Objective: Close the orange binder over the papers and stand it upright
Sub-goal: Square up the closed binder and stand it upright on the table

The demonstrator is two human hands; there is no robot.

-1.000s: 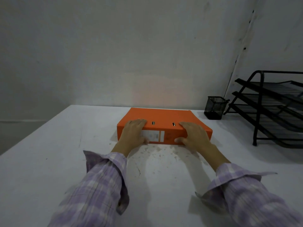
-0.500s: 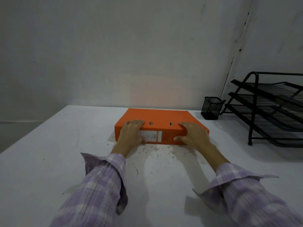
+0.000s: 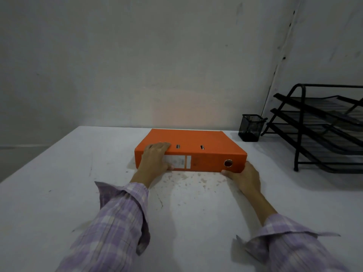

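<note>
The binder [image 3: 188, 152] is shut and lies flat on the tabletop [image 3: 59, 193], right under the fingers. Its spine faces the person. No papers show, so they must be inside. What is left, I think, is to stand it up.

To do this well, I would lift the spine edge up and let the far edge stay down like a hinge. Both hands should lift at the same speed, so the binder does not twist. It is thick, so it should stand well once it is up. The cover could flop open on the way, so a hand should press it shut. It is best to go slow near the top, or it may tip over toward the wall.

The left hand [image 3: 155, 160] lies over the near left corner. Its fingers [image 3: 160, 145] are spread flat on the top cover, and the thumb rests on the spine by the white label [image 3: 179, 162]. It presses but does not pinch.

The right hand [image 3: 243, 176] is at the near right corner, low by the tabletop. Its thumb touches the bottom of the spine, just under the round ring hole [image 3: 228, 163]. The other fingers curl round the side, out of sight. I cannot tell how tight they hold.

Far right of the fingers sit a black cup [image 3: 250, 127] and a black tray rack [image 3: 322, 126], well apart from the binder.
</note>
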